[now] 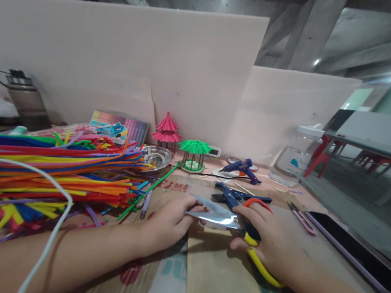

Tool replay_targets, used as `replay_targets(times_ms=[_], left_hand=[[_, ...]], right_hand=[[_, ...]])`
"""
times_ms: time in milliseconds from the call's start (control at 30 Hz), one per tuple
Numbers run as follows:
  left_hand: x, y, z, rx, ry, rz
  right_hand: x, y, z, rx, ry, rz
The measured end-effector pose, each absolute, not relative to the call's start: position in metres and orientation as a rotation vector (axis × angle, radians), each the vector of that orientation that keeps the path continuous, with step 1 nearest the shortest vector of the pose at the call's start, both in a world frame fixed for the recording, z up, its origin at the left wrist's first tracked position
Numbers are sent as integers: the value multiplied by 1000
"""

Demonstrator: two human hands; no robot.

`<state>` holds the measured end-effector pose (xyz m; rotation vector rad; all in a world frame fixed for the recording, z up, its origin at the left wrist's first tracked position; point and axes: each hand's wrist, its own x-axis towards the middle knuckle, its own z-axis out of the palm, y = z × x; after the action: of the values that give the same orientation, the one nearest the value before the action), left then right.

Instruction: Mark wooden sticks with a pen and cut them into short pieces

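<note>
My right hand (267, 230) is wrapped round the handles of a pair of scissors (221, 219), whose handles show yellow, black and orange-red. The silver blades are spread apart and point left. My left hand (175, 217) is closed at the blade tips, thumb and fingers pressed together. Whatever they pinch is too small or too hidden to name. Just beyond the scissors lies a dark blue plier-like tool (227, 195). Beneath both hands a tan strip (226, 283) runs across the printed cardboard (164, 279).
Bundles of coloured pipe cleaners (48, 173) fill the left side. A green model pavilion (194, 153), a pink one (166, 130) and a blue glue gun (243, 168) stand behind. To the right are a phone (352, 248), tweezers (302, 219) and a clear jug (295, 156). A white cable (65, 205) crosses my left forearm.
</note>
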<state>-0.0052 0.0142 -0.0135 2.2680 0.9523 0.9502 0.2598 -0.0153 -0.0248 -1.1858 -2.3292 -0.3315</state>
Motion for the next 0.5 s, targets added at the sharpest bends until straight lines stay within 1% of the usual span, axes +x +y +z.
replay_targets(times_ms=[500], left_hand=[[-3,11,-6,2236,904,960]], right_hand=[[259,-14,-18,-1289,-2315,-336]])
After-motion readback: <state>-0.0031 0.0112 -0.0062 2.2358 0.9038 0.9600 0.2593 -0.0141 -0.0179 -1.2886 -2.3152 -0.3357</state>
